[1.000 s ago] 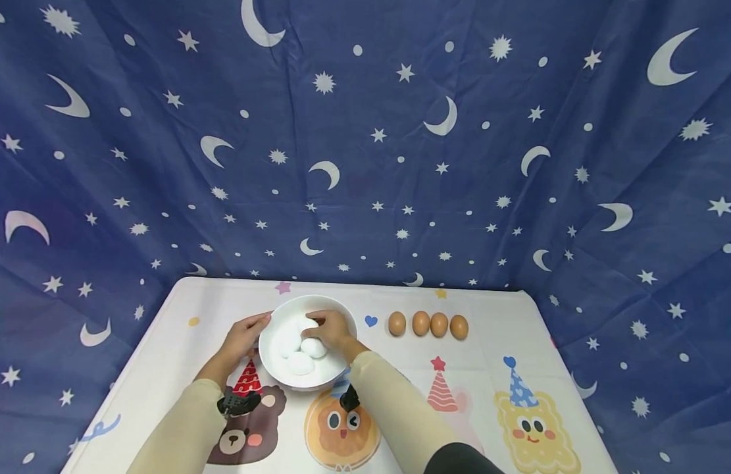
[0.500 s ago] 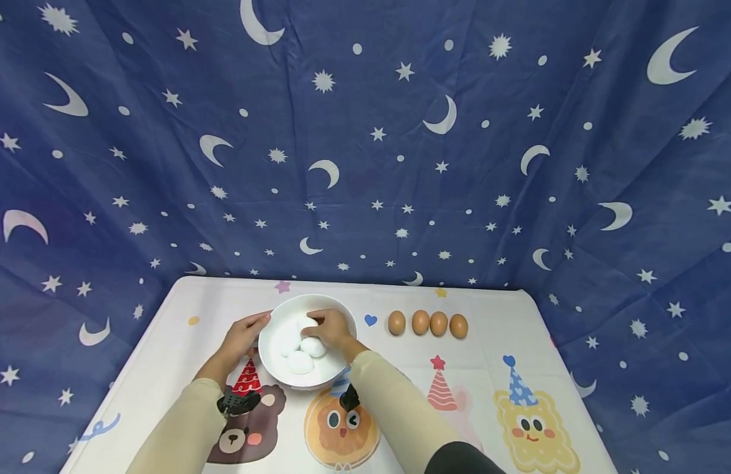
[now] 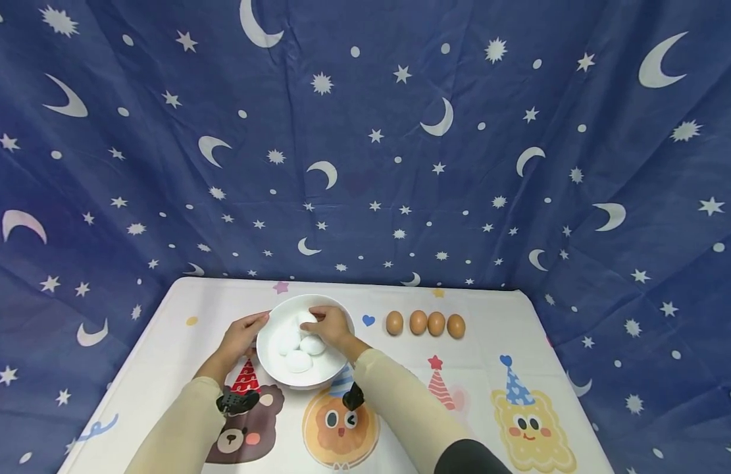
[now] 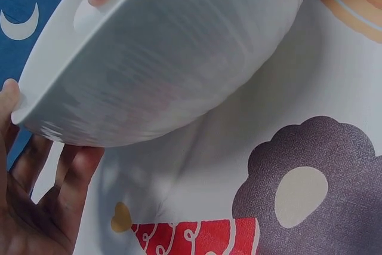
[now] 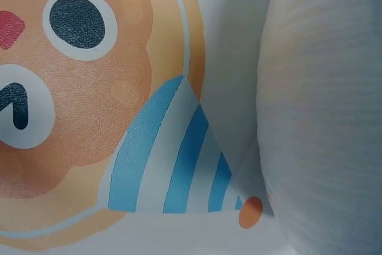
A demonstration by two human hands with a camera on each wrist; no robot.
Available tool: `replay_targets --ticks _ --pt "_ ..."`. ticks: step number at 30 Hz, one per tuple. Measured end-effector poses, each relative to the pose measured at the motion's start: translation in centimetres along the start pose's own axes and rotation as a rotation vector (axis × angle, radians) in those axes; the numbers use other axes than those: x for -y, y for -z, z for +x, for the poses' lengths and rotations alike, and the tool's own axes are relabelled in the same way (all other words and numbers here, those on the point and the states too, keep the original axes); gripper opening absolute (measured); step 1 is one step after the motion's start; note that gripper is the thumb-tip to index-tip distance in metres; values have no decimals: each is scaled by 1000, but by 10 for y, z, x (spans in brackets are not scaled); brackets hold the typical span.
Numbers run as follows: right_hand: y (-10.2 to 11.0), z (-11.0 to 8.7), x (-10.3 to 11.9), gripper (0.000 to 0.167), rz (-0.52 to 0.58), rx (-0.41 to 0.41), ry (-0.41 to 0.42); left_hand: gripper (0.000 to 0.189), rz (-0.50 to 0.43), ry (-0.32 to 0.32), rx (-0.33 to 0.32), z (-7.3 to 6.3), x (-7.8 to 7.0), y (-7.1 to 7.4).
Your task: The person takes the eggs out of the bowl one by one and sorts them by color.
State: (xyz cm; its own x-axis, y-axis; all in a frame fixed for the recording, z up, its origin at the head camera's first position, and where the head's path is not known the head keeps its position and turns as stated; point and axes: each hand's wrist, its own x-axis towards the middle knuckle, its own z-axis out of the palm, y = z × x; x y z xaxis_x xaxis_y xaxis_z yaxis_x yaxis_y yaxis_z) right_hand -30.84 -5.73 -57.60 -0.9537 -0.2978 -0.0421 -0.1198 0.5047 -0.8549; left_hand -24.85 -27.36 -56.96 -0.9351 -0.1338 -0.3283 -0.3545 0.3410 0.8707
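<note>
A white bowl (image 3: pixel 269 359) stands on the left half of the table, with several white eggs in it. At its left edge, my left hand (image 3: pixel 241 336) grips the rim, thumb on top and fingers underneath in the left wrist view. My right hand (image 3: pixel 333 326) reaches into the bowl and pinches a white egg (image 3: pixel 306 320) near the back. Two other white eggs, a middle one (image 3: pixel 312 345) and a front one (image 3: pixel 298 361), lie close by. In the right wrist view the bowl's outer wall (image 5: pixel 322 111) fills the right side and the hand is out of sight.
Several brown eggs, among them a leftmost brown egg (image 3: pixel 394 323), lie in a row right of the bowl. The white tablecloth (image 3: pixel 389 375) carries printed cartoon figures. A blue curtain (image 3: pixel 365 178) with moons and stars hangs behind the table.
My right hand has shifted slightly toward the back of the bowl, along with the white egg it pinches. My left hand stays on the rim, and the head view has turned a little.
</note>
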Motion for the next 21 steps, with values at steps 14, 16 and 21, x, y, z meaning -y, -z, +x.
replay_targets --ticks 14,16,21 --pt "27 -20 12 40 351 14 -219 61 -7 2 3 -3 -2 -1" --pt "31 -25 14 42 414 26 -234 61 4 1 -3 -3 -2 -1" --pt "49 -39 16 45 498 71 -239 60 23 6 -10 -3 -5 0"
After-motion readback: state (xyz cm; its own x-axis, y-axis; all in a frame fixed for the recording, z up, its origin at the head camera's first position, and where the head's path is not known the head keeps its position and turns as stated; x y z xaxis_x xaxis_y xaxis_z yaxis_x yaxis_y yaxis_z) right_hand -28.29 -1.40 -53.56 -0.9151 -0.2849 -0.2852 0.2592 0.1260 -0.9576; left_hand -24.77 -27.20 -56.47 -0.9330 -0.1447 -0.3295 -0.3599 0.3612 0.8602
